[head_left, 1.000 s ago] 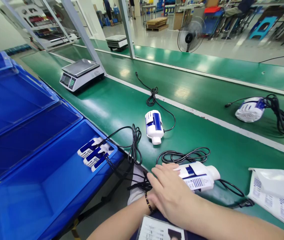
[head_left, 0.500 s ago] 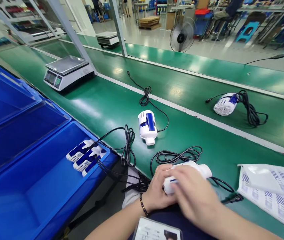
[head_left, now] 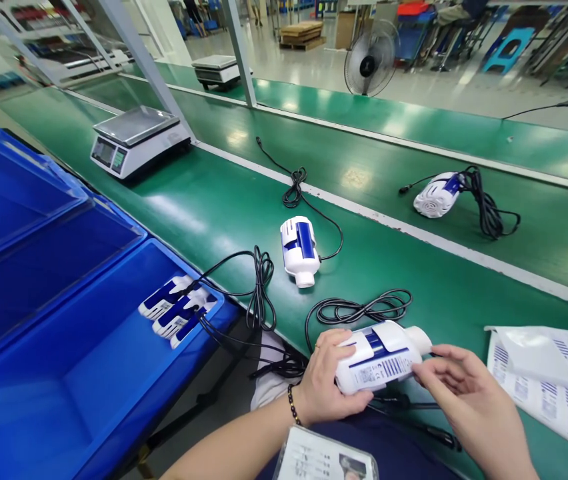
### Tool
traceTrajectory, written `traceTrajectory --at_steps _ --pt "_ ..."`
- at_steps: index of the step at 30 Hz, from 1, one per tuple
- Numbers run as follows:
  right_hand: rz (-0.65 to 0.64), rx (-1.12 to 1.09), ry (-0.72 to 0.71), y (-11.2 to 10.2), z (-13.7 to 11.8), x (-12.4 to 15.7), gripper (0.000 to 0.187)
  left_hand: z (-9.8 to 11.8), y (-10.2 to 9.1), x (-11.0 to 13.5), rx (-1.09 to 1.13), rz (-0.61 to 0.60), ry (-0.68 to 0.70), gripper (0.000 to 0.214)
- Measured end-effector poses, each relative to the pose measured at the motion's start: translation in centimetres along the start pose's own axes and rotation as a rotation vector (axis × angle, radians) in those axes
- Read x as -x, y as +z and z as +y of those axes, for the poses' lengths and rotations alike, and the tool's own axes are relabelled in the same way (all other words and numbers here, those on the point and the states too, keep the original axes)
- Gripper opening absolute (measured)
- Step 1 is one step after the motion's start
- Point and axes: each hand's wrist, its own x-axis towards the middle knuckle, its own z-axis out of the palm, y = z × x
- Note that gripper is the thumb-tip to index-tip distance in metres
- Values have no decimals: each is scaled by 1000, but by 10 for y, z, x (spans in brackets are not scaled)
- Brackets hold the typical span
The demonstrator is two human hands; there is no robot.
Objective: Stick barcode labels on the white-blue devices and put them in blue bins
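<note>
My left hand (head_left: 328,377) is closed around the rear of a white-and-blue pump-like device (head_left: 381,360). The device lies on its side, its printed label turned toward me and its white nozzle pointing right. By the nozzle end is my right hand (head_left: 469,400), thumb and forefinger apart, their tips at the device's edge. Behind the device a coiled black cable (head_left: 364,308) rests on the green belt. A like device (head_left: 299,250) lies farther off with its own cable, and another (head_left: 437,195) is at the right.
Several like devices (head_left: 177,310) sit in the corner of a blue bin (head_left: 89,400) at left, cables hanging over its rim. Sticker sheets (head_left: 554,383) lie at right. A scale (head_left: 139,143) stands on the green belt (head_left: 224,200). Beyond are a post and a fan (head_left: 369,63).
My right hand has moved from over the device to its nozzle end at the right, uncovering the printed label. My left hand keeps its hold. The view has shifted slightly.
</note>
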Motion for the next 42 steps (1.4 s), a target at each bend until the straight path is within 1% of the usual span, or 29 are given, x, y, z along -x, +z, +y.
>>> traceTrajectory --at_steps 3,5,6,7,9,12,14,18,20,22,26,30,32,34,37,39,40,42 --pt "76 87 -120 -1 -3 4 43 -1 -1 -1 2 -1 13 66" --pt "85 159 -162 -6 -3 5 43 -1 0 -2 7 4 11 67" --pt "76 196 -160 -9 -3 5 43 -1 0 -2 10 8 4 67" --pt "62 220 -139 -12 -3 5 44 -1 0 -2 12 12 -3 67" --pt "12 185 -36 -16 -2 3 49 0 1 -3 9 18 -4 67" --pt "-99 -53 172 -15 -6 2 63 1 1 -3 -12 21 16 67" --pt "-125 -197 250 -10 -11 3 71 3 1 -2 -33 30 28 66" --pt "-43 -359 317 0 -19 11 78 4 3 0 -85 53 60 63" --pt "7 -410 364 3 -18 13 83 4 5 1 -113 56 78 62" --pt "58 -443 380 5 -16 15 85 3 6 2 -132 56 92 62" --pt "133 -443 315 11 -10 17 78 2 6 3 -145 47 103 61" --pt "176 -363 214 18 -8 18 71 2 5 3 -161 32 99 61" --pt "173 -300 177 20 -8 20 69 1 4 4 -172 24 105 62" --pt "139 -227 163 18 -7 23 69 1 4 6 -175 19 113 63" --pt "106 -98 122 7 -8 25 63 0 3 6 -159 21 114 63" --pt "156 38 20 -5 -17 15 53 -1 1 4 -131 22 120 64" --pt "189 137 -57 -12 -25 4 46 -2 -1 1 -114 20 120 65" --pt "241 380 -253 -23 -45 -30 36 -4 -5 -5 -78 14 92 64"
